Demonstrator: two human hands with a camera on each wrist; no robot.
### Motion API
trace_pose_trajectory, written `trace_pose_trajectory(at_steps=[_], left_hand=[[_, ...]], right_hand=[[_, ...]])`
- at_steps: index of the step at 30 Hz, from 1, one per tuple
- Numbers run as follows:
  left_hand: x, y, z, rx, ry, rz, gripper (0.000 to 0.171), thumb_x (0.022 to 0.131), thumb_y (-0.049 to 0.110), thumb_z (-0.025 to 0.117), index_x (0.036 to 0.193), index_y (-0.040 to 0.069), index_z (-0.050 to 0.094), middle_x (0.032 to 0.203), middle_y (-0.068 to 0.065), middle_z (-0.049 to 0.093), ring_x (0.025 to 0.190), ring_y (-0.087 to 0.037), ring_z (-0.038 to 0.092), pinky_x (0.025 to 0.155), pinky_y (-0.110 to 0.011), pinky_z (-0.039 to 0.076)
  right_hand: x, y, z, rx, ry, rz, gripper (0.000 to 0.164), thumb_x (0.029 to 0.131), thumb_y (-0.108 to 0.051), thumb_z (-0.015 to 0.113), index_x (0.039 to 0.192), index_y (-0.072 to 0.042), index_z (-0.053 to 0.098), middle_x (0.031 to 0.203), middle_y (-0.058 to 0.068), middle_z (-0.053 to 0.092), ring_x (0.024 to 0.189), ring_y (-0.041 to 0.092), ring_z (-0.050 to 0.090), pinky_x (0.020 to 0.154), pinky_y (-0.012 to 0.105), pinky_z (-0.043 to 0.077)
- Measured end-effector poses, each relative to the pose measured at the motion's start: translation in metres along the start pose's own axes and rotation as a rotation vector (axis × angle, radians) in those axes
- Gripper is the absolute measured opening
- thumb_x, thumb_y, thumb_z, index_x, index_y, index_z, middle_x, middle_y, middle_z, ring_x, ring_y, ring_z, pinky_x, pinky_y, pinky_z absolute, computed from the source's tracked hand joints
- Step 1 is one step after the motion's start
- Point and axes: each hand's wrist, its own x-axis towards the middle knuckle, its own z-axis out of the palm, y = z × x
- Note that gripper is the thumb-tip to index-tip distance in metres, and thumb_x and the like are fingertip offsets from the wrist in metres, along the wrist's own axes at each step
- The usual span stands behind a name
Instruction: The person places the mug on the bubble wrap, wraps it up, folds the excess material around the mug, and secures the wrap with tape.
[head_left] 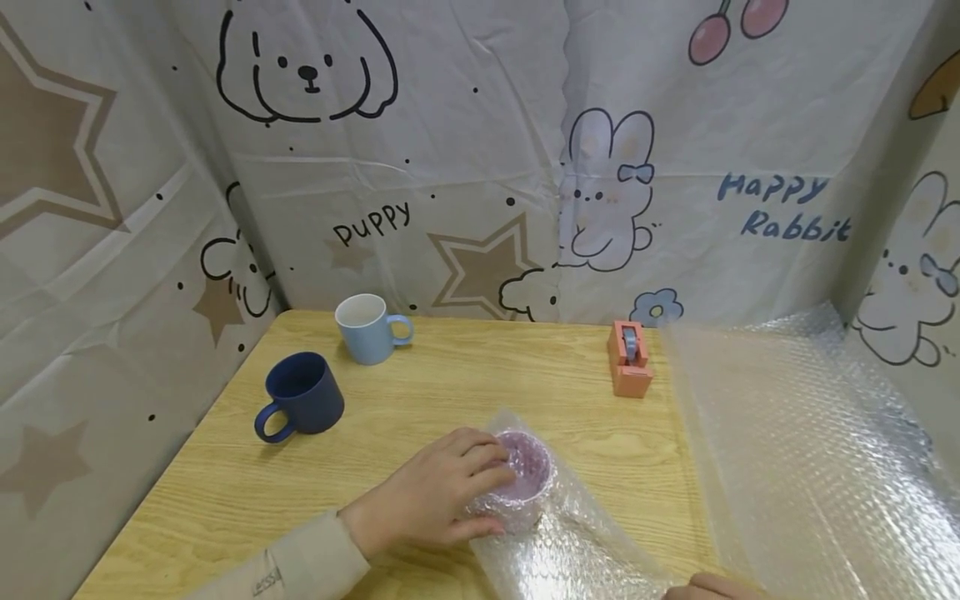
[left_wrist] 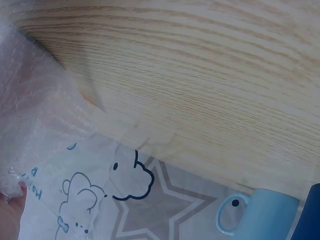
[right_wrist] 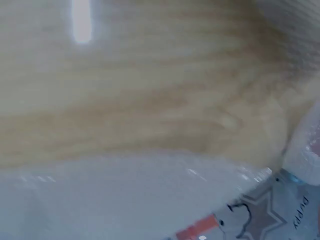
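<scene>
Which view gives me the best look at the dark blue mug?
The head view: it shows the dark blue mug whole, upright on the table, with its handle and open rim. The left wrist view catches only a cut-off sliver at its right edge, with no handle; the right wrist view doesn't show it.

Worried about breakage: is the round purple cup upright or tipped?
Upright: the round purple cup shows its mouth facing up, the left hand at its rim.
</scene>
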Motion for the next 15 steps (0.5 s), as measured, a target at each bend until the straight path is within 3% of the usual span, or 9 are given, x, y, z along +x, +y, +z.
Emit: trace_pose_trajectory(at_steps=[4, 6, 9, 11, 15], left_hand=[[-0.001, 0.001, 0.000, 0.002, -0.016, -0.012, 0.049, 0.094, 0.056, 0.057, 0.123, 0.017, 0.064, 0.125, -0.001, 0.061, 0.122, -0.020, 0.050, 0.110, -0.034, 0.038], [-0.002, 0.001, 0.000, 0.007, -0.012, -0.010, 0.049, 0.095, 0.056, 0.057, 0.123, 0.017, 0.064, 0.125, -0.001, 0.061, 0.122, -0.020, 0.050, 0.110, -0.034, 0.038], [-0.001, 0.000, 0.000, 0.013, 0.002, -0.003, 0.048, 0.094, 0.056, 0.058, 0.122, 0.017, 0.064, 0.124, -0.001, 0.061, 0.122, -0.021, 0.050, 0.109, -0.035, 0.039], [0.000, 0.001, 0.000, 0.009, 0.005, -0.001, 0.048, 0.094, 0.055, 0.059, 0.122, 0.017, 0.065, 0.124, -0.002, 0.061, 0.122, -0.021, 0.050, 0.109, -0.034, 0.039], [0.001, 0.001, -0.003, 0.008, -0.005, 0.001, 0.048, 0.094, 0.055, 0.059, 0.122, 0.017, 0.065, 0.124, -0.001, 0.061, 0.122, -0.020, 0.050, 0.110, -0.033, 0.038]], right_hand=[[0.028, 0.011, -0.013, 0.053, 0.169, 0.012, 0.027, 0.105, -0.029, 0.048, 0.101, -0.017, 0.071, 0.099, -0.006, 0.066, 0.086, 0.004, 0.056, 0.068, 0.016, 0.047], [0.043, 0.017, -0.023, 0.066, 0.170, -0.008, 0.027, 0.105, -0.030, 0.048, 0.104, -0.015, 0.070, 0.101, -0.006, 0.066, 0.090, 0.006, 0.058, 0.071, 0.019, 0.048], [0.063, 0.023, -0.039, 0.091, 0.079, 0.018, 0.027, 0.104, -0.035, 0.048, 0.111, -0.018, 0.068, 0.106, -0.012, 0.066, 0.097, 0.004, 0.057, 0.078, 0.022, 0.048], [0.077, 0.028, -0.046, 0.118, 0.064, 0.017, 0.028, 0.103, -0.037, 0.051, 0.114, -0.018, 0.067, 0.107, -0.011, 0.066, 0.097, 0.006, 0.059, 0.080, 0.024, 0.049], [0.103, 0.037, -0.051, 0.164, 0.113, 0.040, 0.029, 0.103, -0.038, 0.051, 0.112, -0.016, 0.068, 0.104, -0.008, 0.067, 0.093, 0.007, 0.061, 0.080, 0.025, 0.050]])
